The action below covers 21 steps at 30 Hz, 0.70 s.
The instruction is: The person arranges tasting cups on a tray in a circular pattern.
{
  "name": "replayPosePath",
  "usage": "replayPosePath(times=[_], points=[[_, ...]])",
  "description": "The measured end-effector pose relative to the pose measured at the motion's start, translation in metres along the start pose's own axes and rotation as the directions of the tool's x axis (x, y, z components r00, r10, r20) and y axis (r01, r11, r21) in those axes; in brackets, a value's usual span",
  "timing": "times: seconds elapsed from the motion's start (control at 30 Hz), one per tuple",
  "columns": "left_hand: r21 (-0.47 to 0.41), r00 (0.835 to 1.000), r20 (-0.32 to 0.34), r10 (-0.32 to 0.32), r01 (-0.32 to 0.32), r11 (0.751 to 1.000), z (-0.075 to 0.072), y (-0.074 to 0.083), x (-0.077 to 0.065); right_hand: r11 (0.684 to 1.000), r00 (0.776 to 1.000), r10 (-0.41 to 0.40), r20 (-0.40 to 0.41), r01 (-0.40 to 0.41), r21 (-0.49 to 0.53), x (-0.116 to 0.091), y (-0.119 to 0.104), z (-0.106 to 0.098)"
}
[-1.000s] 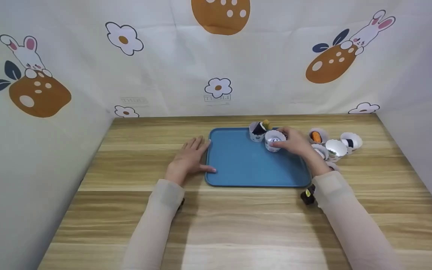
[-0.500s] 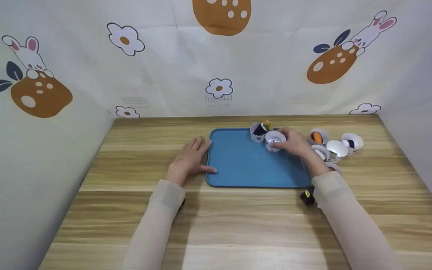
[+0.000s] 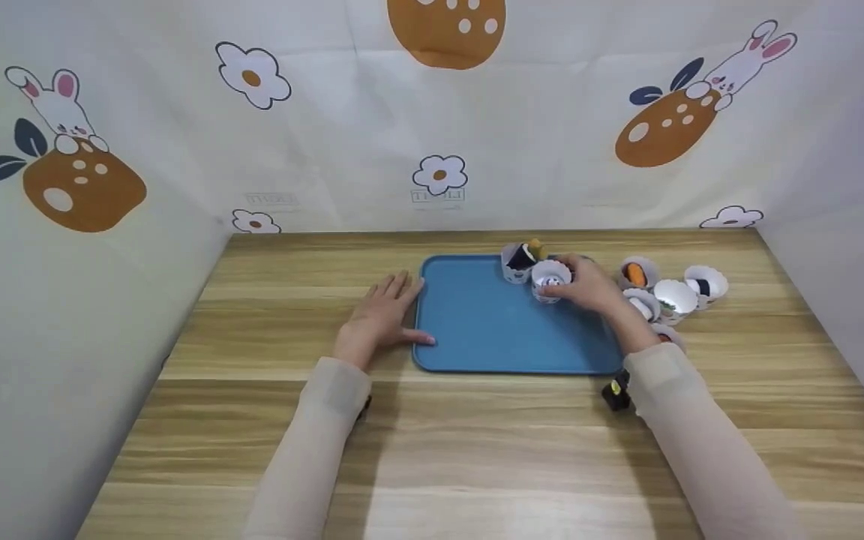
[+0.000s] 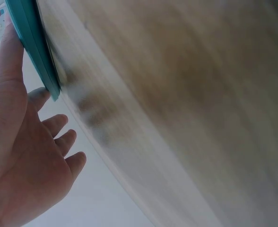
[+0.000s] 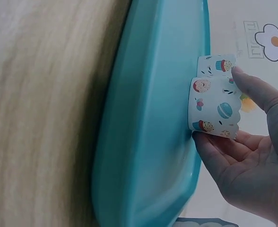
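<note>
Cupcake-printed paper cup point(image 5: 214, 108), one: on blue tray point(image 3: 499, 330), toward its far side, pinched by right hand point(image 3: 591, 286); second cup point(image 3: 514, 273) beside. Left hand point(image 3: 378, 319): fingers spread, thumb over tray's left rim.

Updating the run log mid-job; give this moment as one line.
left grip: touches left edge of blue tray | right grip: holds patterned cup beside another cup | more cups: right of blue tray

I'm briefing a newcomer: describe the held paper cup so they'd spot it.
Find the blue tray. Near its far edge, right of middle, are two printed paper cups; you want the right one. It alone is pinched in the right grip, while its left neighbour contains a dark piece.
</note>
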<state>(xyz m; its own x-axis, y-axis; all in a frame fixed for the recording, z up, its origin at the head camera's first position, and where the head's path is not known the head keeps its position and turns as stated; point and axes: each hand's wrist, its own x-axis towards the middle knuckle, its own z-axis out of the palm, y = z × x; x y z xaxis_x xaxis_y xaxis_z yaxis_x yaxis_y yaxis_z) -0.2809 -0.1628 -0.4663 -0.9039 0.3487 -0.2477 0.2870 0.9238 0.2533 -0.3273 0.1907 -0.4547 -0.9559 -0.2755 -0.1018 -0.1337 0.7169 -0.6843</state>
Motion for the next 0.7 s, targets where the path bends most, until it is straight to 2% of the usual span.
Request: replayPosePath(times=[0.3,0.7], points=[[0.009,1.000,0.001,-0.003,0.003,1.000,-0.001,0.001,-0.001,0.998,0.999,0.041,0.031,-0.042,0.035,-0.003,0.000,-0.007],[0.003,1.000,0.002,-0.010,0.010,1.000,-0.002,0.002,-0.002,0.992,0.997,0.034,0.065,-0.042,0.117,-0.009,0.001,-0.020]])
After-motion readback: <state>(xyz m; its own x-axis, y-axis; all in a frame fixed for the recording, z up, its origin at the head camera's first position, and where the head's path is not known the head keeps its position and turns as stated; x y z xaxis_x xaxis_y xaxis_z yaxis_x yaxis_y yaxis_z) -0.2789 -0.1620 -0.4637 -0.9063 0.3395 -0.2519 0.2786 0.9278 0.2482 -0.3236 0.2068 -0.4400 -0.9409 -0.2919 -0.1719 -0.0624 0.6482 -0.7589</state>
